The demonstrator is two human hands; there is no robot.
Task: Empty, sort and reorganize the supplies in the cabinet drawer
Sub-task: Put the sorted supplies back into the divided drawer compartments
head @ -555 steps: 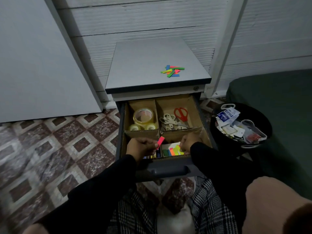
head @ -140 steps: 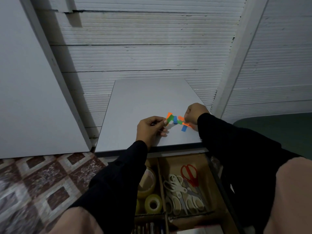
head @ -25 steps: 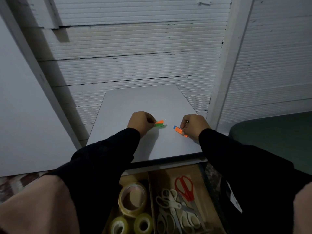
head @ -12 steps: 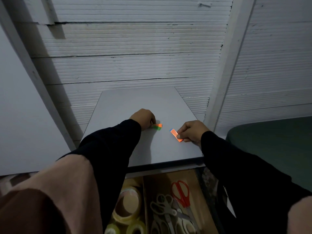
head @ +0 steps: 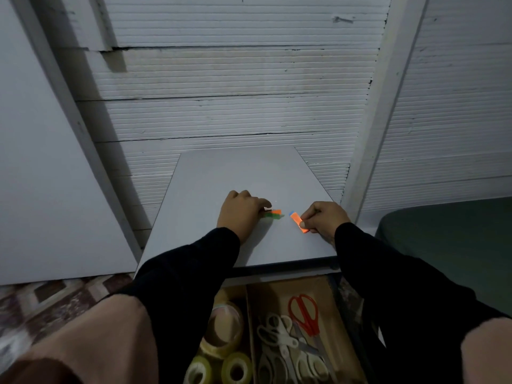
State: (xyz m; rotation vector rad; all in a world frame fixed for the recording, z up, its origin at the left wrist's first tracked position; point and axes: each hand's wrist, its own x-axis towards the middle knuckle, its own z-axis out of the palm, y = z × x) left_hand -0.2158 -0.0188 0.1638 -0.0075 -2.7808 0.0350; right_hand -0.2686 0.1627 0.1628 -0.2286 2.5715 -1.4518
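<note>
Head view, cabinet top (head: 221, 176): left hand (head: 243, 214) knuckles up, fingertips bearing on green and orange strips (head: 274, 213); grip beneath fingers hidden, so pinched or merely pressed cannot be told. Right hand (head: 322, 217) curled, thumb and forefinger pinching orange strip with blue end (head: 298, 221), held low over cabinet top near front right corner. Both sets of strips well apart from open drawer (head: 288, 284) below.

Handling, as judged: strips thin, featherweight, limp, likely tacky on one face; prone to curling, sticking together or sliding off. Best taken at one short end by fingertip pinch, or stacked flat before lifting.

Drawer contents noted: tape rolls (head: 225, 347) in left compartment, white and red scissors (head: 293, 333) in right.

Brands, labels, writing: none legible.
</note>
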